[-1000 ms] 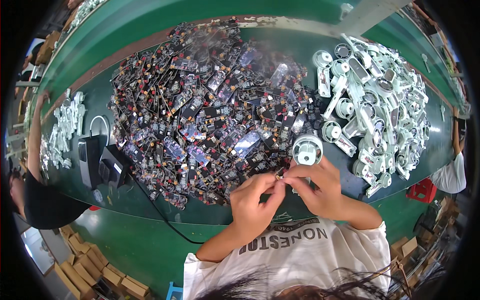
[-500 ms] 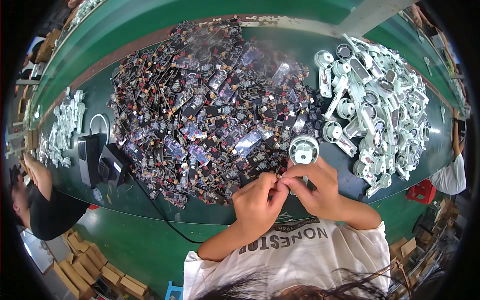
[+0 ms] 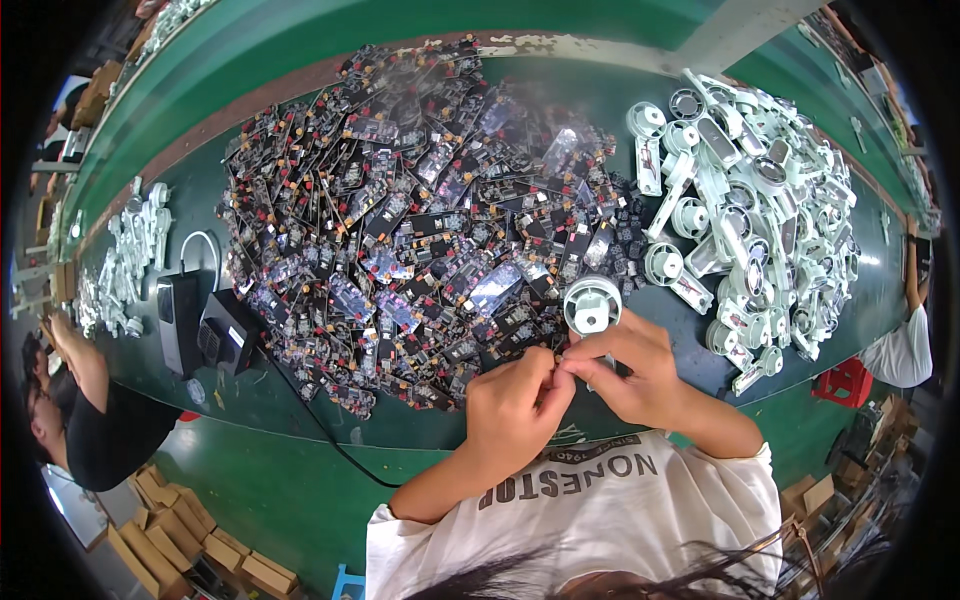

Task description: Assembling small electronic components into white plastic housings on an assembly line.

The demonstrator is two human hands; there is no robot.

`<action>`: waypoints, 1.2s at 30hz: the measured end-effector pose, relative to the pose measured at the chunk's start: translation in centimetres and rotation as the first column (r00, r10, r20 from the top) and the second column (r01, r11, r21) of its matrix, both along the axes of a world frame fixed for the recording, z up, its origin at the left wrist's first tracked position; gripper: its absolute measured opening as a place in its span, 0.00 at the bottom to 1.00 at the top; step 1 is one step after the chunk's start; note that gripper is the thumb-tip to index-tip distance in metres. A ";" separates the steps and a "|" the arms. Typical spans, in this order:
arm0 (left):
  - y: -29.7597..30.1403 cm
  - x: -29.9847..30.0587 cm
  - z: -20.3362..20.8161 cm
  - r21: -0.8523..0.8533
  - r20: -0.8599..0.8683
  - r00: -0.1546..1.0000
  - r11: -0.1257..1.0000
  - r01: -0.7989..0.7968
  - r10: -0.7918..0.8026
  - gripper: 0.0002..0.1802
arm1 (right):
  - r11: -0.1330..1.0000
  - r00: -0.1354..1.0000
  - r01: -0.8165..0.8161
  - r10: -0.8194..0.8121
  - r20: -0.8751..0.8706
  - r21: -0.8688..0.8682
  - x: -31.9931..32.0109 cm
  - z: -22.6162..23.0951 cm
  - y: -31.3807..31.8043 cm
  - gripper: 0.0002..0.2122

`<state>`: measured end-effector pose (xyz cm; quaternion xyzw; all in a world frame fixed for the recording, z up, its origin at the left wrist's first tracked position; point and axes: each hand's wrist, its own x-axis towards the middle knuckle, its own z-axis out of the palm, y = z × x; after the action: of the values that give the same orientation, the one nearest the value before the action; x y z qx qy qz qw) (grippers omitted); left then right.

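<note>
Close to the table's front edge, my left hand [image 3: 508,405] and my right hand [image 3: 640,372] meet with thumbs and forefingers pinched. A pale green plastic housing [image 3: 593,305], round-headed with a white centre piece, stands out above my right fingers. My right hand is closed around its lower part, which the fingers mostly cover. My left fingertips are closed at the same spot; whatever small piece they pinch is hidden. Just beyond my hands lies a big heap of small circuit boards [image 3: 400,230], dark, with red and orange parts.
Similar pale housings [image 3: 745,220] are piled at the right. Two black box-shaped devices [image 3: 178,322] with a cable [image 3: 320,425] stand at the left, near small pale parts [image 3: 135,240]. Another person [image 3: 95,400] works at the left end. A red stool [image 3: 842,383] is at the right.
The round head of the housing has shifted slightly left and turned a little. My hands stay pinched together in nearly the same place. The person at the left has moved slightly.
</note>
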<state>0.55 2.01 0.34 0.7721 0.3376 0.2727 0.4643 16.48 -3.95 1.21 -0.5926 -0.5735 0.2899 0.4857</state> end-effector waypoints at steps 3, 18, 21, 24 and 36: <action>0.2 -0.2 0.4 -0.100 0.023 1.000 0.995 0.014 -0.012 0.08 | 0.998 0.998 -0.054 0.054 -0.012 -0.017 0.3 0.2 0.1 0.05; 0.0 1.1 0.0 0.176 0.017 0.994 0.978 -0.109 0.108 0.09 | 0.999 0.995 0.044 -0.042 0.092 -0.016 0.2 0.7 0.2 0.05; -0.1 1.1 -0.3 0.222 0.049 0.993 0.968 -0.115 0.107 0.09 | 1.000 0.992 0.015 -0.011 0.127 -0.026 0.4 0.7 0.0 0.05; -0.1 1.0 -0.3 0.224 0.037 0.996 0.970 -0.089 0.083 0.09 | 1.000 0.996 0.007 -0.004 0.090 -0.027 0.3 0.6 0.0 0.05; 0.5 0.5 1.2 0.241 -0.103 0.994 0.968 0.071 -0.048 0.08 | 0.999 0.982 -0.050 0.046 0.183 0.017 0.4 0.7 0.2 0.05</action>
<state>1.08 2.51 1.49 0.8453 0.3002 0.2606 0.3570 16.92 -3.72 1.94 -0.5977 -0.6326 0.2399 0.4302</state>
